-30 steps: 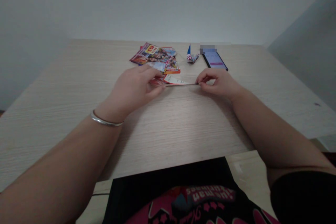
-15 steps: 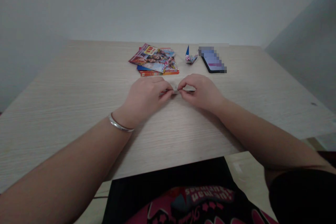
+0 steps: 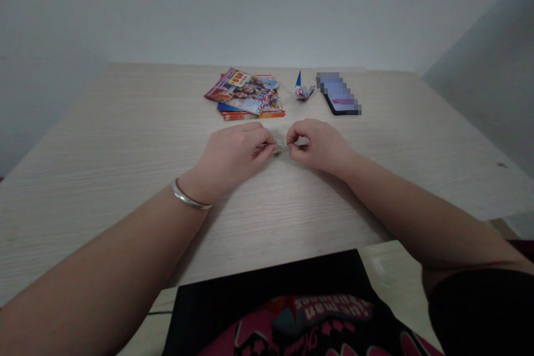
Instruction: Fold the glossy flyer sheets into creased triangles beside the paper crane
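Observation:
My left hand [image 3: 240, 147], with a silver bangle at the wrist, pinches a small piece of folded paper [image 3: 281, 148] between thumb and forefinger. From the other side, my right hand [image 3: 317, 144] pinches the paper's right end in the same way. The paper looks pale, and most of it is hidden by my fingers. Both hands are low over the light wooden table [image 3: 258, 217]. Just beyond them stands a small folded paper figure [image 3: 303, 92] with a blue upright point and a patterned body.
Behind my left hand lies a stack of colourful printed leaflets [image 3: 246, 92]. A phone [image 3: 339, 94] rests at the back right, its screen blurred out. The wall [image 3: 267, 11] rises behind the table's far edge.
My right hand has shifted slightly to the right, so the gap between my fingertips is wider and more paper shows. The left hand has hardly moved.

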Motion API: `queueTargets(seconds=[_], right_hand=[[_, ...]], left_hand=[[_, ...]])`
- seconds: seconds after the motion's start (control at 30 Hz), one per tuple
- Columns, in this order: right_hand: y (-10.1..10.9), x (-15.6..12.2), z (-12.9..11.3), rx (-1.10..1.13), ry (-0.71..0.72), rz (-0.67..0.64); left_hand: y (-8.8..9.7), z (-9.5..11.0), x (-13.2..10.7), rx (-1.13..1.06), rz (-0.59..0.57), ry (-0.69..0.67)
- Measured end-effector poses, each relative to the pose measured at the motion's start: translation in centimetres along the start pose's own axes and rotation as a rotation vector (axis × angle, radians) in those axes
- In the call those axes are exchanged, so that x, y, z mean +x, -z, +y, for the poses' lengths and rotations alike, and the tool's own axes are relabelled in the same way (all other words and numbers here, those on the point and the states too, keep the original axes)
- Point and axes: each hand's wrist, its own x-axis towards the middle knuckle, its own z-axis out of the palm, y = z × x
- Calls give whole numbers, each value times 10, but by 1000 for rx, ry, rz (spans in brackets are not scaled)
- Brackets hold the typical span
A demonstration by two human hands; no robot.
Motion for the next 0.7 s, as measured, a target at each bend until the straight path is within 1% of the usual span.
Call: queueTargets(seconds=[0.13, 0.27, 0.33, 0.37, 0.47, 0.6, 0.7], right_hand=[[4, -2, 9, -9, 2, -33], [11, -4, 29, 15, -37, -53], [14, -4, 40, 31, -28, -98], [16, -4, 44, 21, -17, -99], [19, -4, 53, -29, 7, -106], [22, -4, 58, -124, 30, -114], [25, -6, 64, -225, 14, -80]], left_hand=[[2, -6, -1, -14, -3, 54], [3, -15, 0, -56, 42, 85], [3, -18, 0, -58, 63, 101], [3, -19, 1, -55, 66, 107], [4, -19, 1, -43, 48, 131], [7, -18, 1, -13, 11, 182], [8, -17, 3, 5, 7, 197]])
